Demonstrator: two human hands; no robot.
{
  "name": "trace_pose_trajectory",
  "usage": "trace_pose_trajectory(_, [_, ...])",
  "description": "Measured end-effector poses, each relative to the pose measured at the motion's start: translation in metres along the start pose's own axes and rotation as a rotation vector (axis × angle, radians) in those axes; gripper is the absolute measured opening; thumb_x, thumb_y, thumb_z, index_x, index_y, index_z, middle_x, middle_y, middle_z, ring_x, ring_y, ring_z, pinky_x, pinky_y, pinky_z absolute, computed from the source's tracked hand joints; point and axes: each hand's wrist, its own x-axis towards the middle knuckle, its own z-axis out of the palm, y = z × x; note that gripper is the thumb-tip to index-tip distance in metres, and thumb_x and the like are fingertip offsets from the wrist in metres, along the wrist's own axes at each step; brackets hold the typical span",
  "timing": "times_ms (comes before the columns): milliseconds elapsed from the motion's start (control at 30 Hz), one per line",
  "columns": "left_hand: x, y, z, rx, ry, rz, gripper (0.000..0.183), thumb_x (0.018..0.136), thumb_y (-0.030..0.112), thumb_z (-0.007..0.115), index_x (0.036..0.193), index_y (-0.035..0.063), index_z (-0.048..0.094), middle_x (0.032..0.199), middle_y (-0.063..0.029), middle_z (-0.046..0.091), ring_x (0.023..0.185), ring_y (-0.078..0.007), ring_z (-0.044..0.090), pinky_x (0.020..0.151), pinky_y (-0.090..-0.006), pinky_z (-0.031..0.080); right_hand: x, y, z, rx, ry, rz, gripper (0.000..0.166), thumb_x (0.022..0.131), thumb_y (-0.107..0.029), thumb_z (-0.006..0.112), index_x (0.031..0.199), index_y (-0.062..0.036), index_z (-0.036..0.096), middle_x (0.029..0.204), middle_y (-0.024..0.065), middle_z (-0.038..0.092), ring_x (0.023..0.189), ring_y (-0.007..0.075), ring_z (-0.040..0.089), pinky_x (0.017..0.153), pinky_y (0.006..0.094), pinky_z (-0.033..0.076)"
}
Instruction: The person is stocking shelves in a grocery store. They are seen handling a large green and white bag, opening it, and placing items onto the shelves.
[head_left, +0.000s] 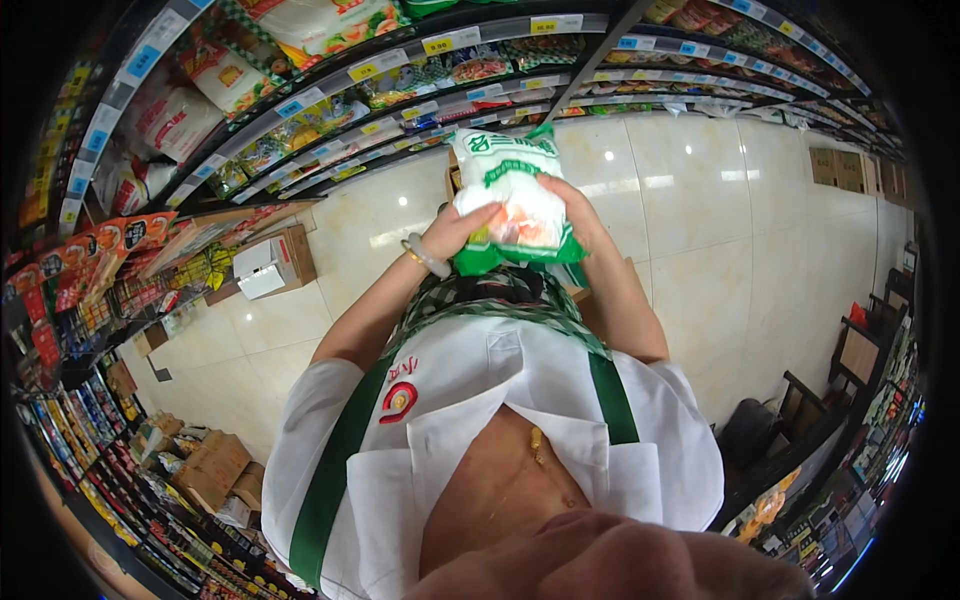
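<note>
Between my two hands is a white and green plastic food bag (510, 187), held up in front of my apron. Printed writing and a food picture cover its face, and its ends are green. My left hand (459, 231) grips the bag's left side, with the thumb lying across the front. On the opposite side my right hand (577, 210) clasps it, thumb on the front near the middle. The fingers behind the bag are hidden. Part of another green and white package (559, 274) seems to show just below the bag, though its outline is unclear.
Store shelves (409, 56) with bagged goods and price tags run along the front. An open carton (274, 262) stands on the tiled floor (697, 187) at left. Cardboard boxes (214, 469) are stacked lower left, more cartons (844, 171) stand at far right. Dark chairs (814, 405) line the right.
</note>
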Motion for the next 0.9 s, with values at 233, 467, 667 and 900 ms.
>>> trace_pose_trajectory(233, [0.008,0.031,-0.007,-0.197,0.209,0.136,0.036,0.086,0.018,0.057,0.116,0.0006,0.05,0.107,-0.0046,0.057,0.094,-0.012,0.054,0.081,-0.026,0.044,0.001,-0.03,0.023,-0.495,-0.089,-0.372,0.042,0.074,-0.01,0.066,0.111,0.0005,0.05,0.099,0.0084,0.06,0.086,0.0151,0.058,0.076,0.027,0.046])
trace_pose_trajectory(467, [0.094,0.201,-0.007,0.183,0.577,0.613,0.028,0.083,0.019,0.059,0.101,-0.0027,0.055,0.093,-0.0079,0.062,0.078,-0.0118,0.056,0.07,-0.0246,0.046,0.048,-0.153,0.137,-0.652,0.028,-0.816,0.047,0.077,-0.028,0.066,0.111,0.001,0.05,0.101,0.0099,0.059,0.088,0.0154,0.056,0.076,0.028,0.045])
trace_pose_trajectory(667, [0.185,0.212,-0.047,1.305,0.999,1.331,0.08,0.073,0.04,0.063,0.133,0.0086,0.022,0.115,-0.0345,0.032,0.096,-0.0488,0.038,0.083,-0.0535,0.033,0.138,-0.198,0.21,-1.178,0.548,-1.645,0.038,0.087,-0.023,0.045,0.114,0.0035,0.042,0.112,0.0301,0.044,0.102,0.0441,0.043,0.085,0.0492,0.037])
trace_pose_trajectory(900, [0.209,0.219,-0.061,1.408,0.827,0.728,0.086,0.075,0.045,0.061,0.134,0.0016,0.016,0.107,-0.0355,0.042,0.094,-0.0476,0.045,0.08,-0.0471,0.041,0.21,-0.216,0.184,-1.2,0.505,-1.576,0.033,0.083,-0.019,0.044,0.105,0.0059,0.047,0.104,0.0296,0.048,0.092,0.0463,0.045,0.08,0.0479,0.037])
